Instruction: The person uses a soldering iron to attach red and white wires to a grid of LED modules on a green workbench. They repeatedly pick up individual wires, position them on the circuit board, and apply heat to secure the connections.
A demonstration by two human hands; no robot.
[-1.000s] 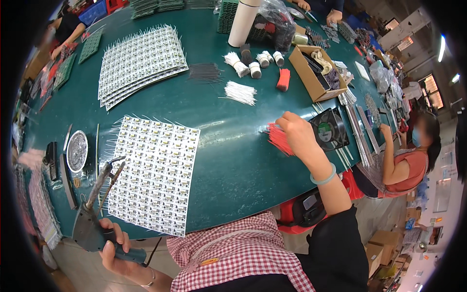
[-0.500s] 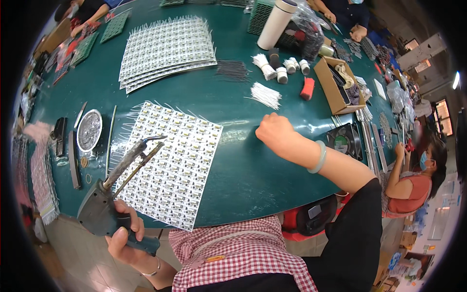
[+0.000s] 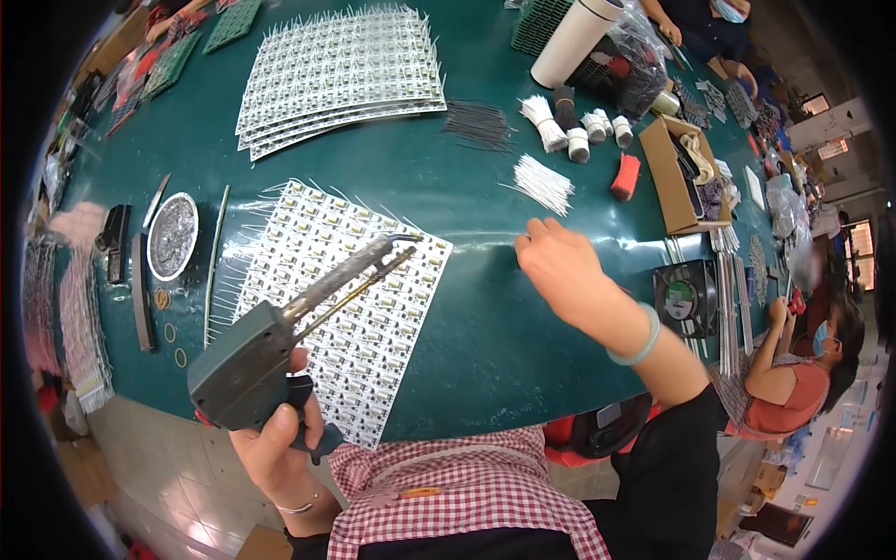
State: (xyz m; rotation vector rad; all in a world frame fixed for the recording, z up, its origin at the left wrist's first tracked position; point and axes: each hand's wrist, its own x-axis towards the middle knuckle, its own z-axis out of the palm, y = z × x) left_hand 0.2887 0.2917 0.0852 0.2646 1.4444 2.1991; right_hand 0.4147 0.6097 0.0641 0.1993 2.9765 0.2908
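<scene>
My left hand (image 3: 278, 448) is wrapped around the grip of a dark soldering gun (image 3: 245, 366), with a finger by its trigger. The gun's tip and thin feed tube lie over the upper right of a white circuit board panel (image 3: 373, 341), which is dotted with small parts and has wires along its far and left edges. From this angle I cannot tell whether the tip touches the panel. My right hand (image 3: 562, 263) is closed beside the panel, just nearer than a loose pile of white wires (image 3: 543, 185). What its fingers pinch, if anything, is hidden.
Stacked wired panels (image 3: 341, 70) lie at the far left, near loose black wires (image 3: 478, 125). Wire bundles (image 3: 579, 145), a tall flask (image 3: 577, 42) and a cardboard box (image 3: 674, 187) stand at the right. A round tin (image 3: 174, 236) sits left. A co-worker (image 3: 793, 373) sits at the right.
My left hand has brought the soldering gun up and right, its tip now over the panel's upper right. My right hand has shifted slightly right in view, its fingers staying curled.
</scene>
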